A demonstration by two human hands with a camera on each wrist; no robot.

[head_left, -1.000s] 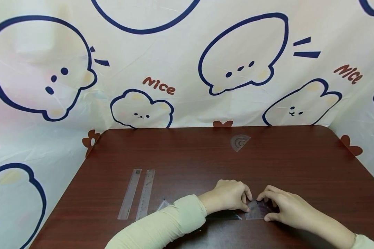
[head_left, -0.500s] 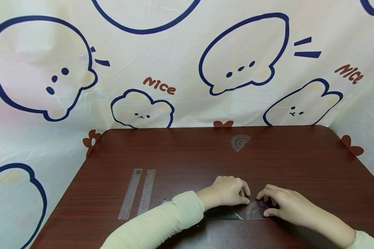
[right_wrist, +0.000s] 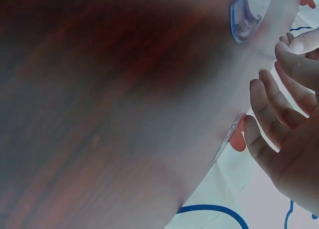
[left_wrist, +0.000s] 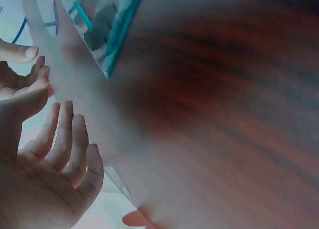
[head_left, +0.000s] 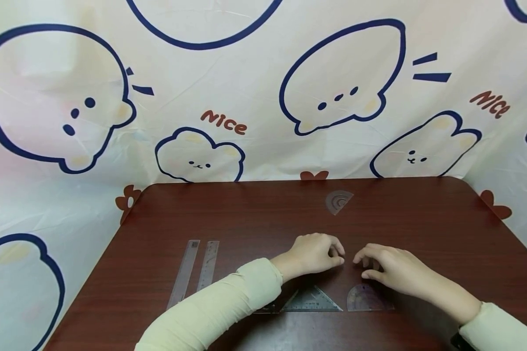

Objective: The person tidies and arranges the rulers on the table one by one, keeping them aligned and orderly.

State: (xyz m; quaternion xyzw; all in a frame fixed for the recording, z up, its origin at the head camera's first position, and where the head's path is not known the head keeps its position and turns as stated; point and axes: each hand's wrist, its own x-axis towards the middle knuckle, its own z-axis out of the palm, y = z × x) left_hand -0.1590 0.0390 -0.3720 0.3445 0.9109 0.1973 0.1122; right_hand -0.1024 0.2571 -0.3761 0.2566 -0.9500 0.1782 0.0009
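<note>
My left hand (head_left: 315, 253) hovers over the table with loosely bent fingers and holds nothing; its spread fingers (left_wrist: 75, 149) show in the left wrist view. Below it lies a clear triangular set square (head_left: 313, 301), its tip visible in the left wrist view. My right hand (head_left: 393, 268), also holding nothing, hangs above a clear half-round protractor (head_left: 363, 298). The protractor lies flat just right of the set square, its right part shaded by the hand. Another dark-looking clear piece (head_left: 270, 308) is mostly hidden under my left sleeve.
Two clear rulers (head_left: 184, 270) lie side by side at the left, their lower ends partly behind the left sleeve. A clear fan-shaped piece (head_left: 338, 201) rests near the table's far edge. A printed cloth hangs behind the brown table (head_left: 254, 209).
Both hands have let go of the protractor and lifted up and away, the left one also drifting left. More of the set square and protractor now shows; the protractor stays put.
</note>
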